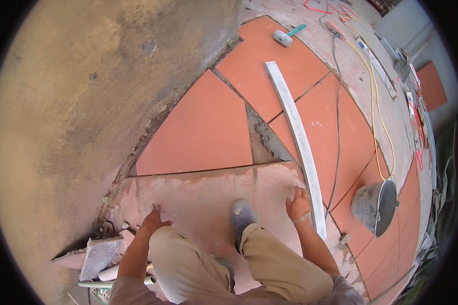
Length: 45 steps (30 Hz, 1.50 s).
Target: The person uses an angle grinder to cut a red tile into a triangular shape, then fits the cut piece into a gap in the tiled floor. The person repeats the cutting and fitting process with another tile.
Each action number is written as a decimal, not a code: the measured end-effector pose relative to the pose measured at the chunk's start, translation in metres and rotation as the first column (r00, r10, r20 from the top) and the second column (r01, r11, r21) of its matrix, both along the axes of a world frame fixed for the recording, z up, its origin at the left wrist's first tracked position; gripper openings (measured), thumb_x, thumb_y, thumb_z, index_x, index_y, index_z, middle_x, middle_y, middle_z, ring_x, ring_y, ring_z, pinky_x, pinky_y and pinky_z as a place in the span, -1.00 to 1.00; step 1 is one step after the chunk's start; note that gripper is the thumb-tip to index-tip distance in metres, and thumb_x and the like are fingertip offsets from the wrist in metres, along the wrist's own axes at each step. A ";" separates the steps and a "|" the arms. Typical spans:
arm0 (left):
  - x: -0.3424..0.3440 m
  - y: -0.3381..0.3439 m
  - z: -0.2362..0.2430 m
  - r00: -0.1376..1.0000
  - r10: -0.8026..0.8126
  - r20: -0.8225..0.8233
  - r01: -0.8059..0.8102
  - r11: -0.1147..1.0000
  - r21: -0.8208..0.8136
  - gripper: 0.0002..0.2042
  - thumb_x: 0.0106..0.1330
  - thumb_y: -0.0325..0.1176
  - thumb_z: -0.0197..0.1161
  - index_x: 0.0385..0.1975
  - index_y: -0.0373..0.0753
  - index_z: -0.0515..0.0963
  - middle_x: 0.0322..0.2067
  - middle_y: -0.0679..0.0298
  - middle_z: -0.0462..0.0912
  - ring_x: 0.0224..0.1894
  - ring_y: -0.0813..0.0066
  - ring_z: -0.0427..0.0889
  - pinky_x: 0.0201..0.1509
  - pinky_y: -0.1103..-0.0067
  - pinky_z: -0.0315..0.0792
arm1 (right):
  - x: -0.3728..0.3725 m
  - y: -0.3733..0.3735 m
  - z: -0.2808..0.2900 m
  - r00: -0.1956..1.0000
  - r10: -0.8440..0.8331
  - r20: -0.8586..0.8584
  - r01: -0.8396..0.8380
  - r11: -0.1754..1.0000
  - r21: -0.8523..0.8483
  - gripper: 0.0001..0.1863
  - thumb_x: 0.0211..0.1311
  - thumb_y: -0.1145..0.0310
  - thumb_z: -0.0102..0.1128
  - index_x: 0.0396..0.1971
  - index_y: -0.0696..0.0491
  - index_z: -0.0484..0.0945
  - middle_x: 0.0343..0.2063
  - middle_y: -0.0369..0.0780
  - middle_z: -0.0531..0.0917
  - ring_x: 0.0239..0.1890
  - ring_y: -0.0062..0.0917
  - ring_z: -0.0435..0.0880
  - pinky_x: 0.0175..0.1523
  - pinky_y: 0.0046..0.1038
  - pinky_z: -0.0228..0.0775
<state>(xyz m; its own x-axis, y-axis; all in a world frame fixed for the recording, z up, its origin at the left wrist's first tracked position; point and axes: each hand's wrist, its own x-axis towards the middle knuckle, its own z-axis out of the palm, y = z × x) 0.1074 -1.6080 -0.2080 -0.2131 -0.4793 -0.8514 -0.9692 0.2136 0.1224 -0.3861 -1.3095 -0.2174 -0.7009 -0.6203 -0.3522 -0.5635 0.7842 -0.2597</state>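
Note:
I crouch with my left hand (155, 217) low at the left, beside my knee, fingers apart and holding nothing. My right hand (297, 206), with a bracelet at the wrist, is open beside a long pale straightedge bar (287, 101) that lies across terracotta tiles (193, 127). A triangular gap of rough mortar (272, 142) shows between tiles. Below it, a pale, dusty pink slab (198, 193) is under my hands and shoe. A rubber mallet (282, 38) with a teal handle rests on the far tile.
A metal bucket (364, 203) stands to the right, near grey and yellow cables (374, 122). Broken tile pieces and pipes (99, 256) lie at the lower left. Rough concrete ground (76, 101) spans the left. Long levels (381, 76), red cords and a loose tile (430, 84) are at the far right.

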 end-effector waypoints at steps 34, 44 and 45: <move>0.013 0.017 -0.030 0.977 0.200 -0.073 -0.196 0.979 0.065 0.23 0.18 0.02 0.55 0.64 -0.35 -0.23 0.64 -0.22 -0.36 0.63 -0.19 0.05 0.61 0.15 0.20 | -0.028 -0.017 -0.017 0.996 0.053 -0.073 -0.058 0.996 -0.074 -0.52 0.29 0.34 0.35 0.18 0.05 0.45 0.00 0.07 0.61 -0.04 0.08 0.67 0.04 0.05 0.55; 0.016 0.016 -0.029 0.976 0.206 -0.076 -0.198 0.975 0.097 0.23 0.17 0.03 0.55 0.64 -0.31 -0.22 0.64 -0.22 -0.38 0.62 -0.17 0.08 0.60 0.16 0.22 | -0.033 -0.114 -0.024 0.961 0.275 -0.007 -0.260 0.902 -0.344 -0.67 0.28 0.38 0.38 0.00 0.19 0.64 -0.25 -0.01 0.77 -0.20 -0.21 0.81 -0.06 -0.25 0.63; 0.017 0.016 -0.029 0.977 0.200 -0.078 -0.193 0.977 0.093 0.23 0.17 0.03 0.55 0.65 -0.30 -0.22 0.64 -0.22 -0.39 0.62 -0.16 0.09 0.60 0.17 0.22 | -0.034 -0.132 -0.029 0.963 0.265 0.054 -0.230 0.907 -0.353 -0.65 0.29 0.35 0.39 0.01 0.20 0.64 -0.22 0.00 0.78 -0.17 -0.21 0.81 -0.03 -0.26 0.64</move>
<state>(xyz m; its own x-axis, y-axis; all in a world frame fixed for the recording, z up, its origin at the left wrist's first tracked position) 0.1240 -1.5924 -0.2371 -0.1965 -0.4461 -0.8731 -0.9761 0.0050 0.2171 -0.4204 -1.4410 -0.2462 -0.4818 -0.8637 -0.1479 -0.6856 0.4767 -0.5501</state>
